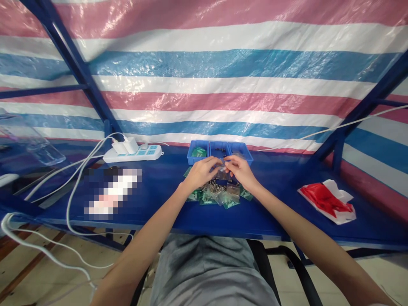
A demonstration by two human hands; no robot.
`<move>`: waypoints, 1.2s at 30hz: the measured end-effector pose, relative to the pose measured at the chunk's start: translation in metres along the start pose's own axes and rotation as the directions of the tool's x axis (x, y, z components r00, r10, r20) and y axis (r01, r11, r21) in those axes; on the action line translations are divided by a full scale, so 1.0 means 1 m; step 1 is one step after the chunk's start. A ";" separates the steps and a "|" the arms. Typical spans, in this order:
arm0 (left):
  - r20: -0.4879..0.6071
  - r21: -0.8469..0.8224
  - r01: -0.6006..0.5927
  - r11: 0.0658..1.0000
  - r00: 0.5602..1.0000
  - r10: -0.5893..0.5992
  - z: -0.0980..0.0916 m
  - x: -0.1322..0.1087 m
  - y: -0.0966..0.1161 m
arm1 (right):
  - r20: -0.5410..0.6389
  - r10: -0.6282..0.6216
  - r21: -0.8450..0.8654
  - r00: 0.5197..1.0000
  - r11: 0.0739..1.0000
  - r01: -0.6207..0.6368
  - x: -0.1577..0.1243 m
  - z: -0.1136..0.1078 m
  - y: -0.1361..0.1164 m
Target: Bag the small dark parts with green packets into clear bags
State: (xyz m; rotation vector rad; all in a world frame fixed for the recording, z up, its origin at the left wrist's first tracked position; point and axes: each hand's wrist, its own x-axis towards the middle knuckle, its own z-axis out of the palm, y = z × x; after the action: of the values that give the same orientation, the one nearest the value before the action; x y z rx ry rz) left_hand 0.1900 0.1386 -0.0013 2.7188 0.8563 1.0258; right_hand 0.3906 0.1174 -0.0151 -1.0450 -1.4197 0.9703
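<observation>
Where the packet sits: small clear plastic packet (222, 169) between your left hand (200, 172) and right hand (244, 170), above the heap of green-filled clear packets (219, 196) on the blue worktop (165, 178); blue three-bin tray (219, 149) at 12 o'clock.
Fingers: both sets pinched shut on it.
Technique: keep it low over the heap, with a light grip.
Writing: none legible.

Pink-white-blue striped tarp (223, 63) behind blue metal frame (70, 55); blue table (159, 182); pale floor (19, 272); black chair (296, 267).
</observation>
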 end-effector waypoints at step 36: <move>0.000 0.053 0.123 0.991 0.992 -0.123 -0.003 0.002 0.002 | -0.005 0.038 0.026 0.999 0.999 -0.038 -0.005 0.004 -0.009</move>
State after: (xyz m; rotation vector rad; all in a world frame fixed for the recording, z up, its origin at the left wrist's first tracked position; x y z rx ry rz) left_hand 0.1897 0.1376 0.0026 2.6699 1.0508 0.9879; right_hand 0.3861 0.1099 -0.0088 -1.0580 -1.3837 1.0104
